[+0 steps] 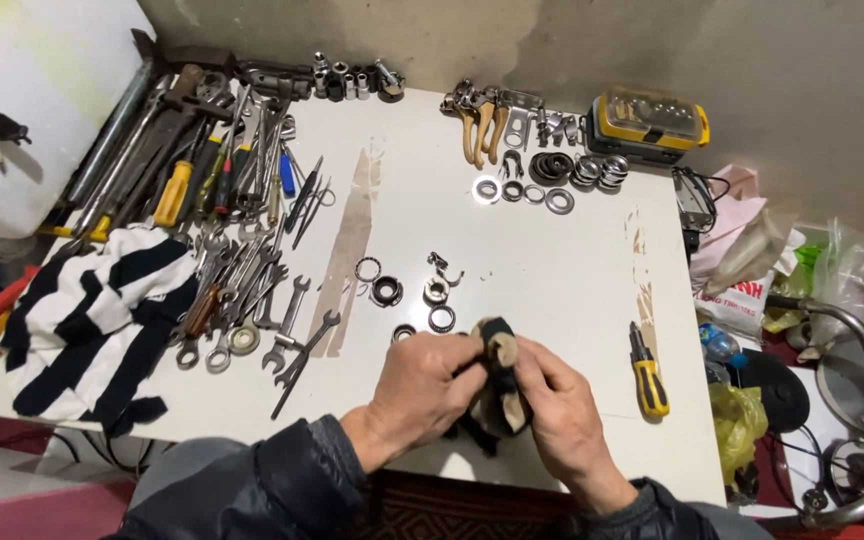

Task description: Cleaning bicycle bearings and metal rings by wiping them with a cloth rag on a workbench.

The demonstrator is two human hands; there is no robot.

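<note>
My left hand (pixel 420 390) and my right hand (pixel 557 405) are together at the near edge of the white table (pixel 552 270). Both grip a dirty black and tan rag (pixel 500 380) bunched between the fingers; what is inside the rag is hidden. Just beyond my hands lie small metal bearing rings (pixel 386 291), a toothed ring (pixel 441 319) and a small hooked part (pixel 442 266).
A pile of wrenches (pixel 252 290), pliers and screwdrivers fills the left side, beside a black and white striped cloth (pixel 92 320). Washers (pixel 559 201), brake levers (pixel 480 120) and a yellow case (pixel 649 122) sit at the back. A yellow-handled screwdriver (pixel 647 372) lies right of my hands. Bags clutter the right.
</note>
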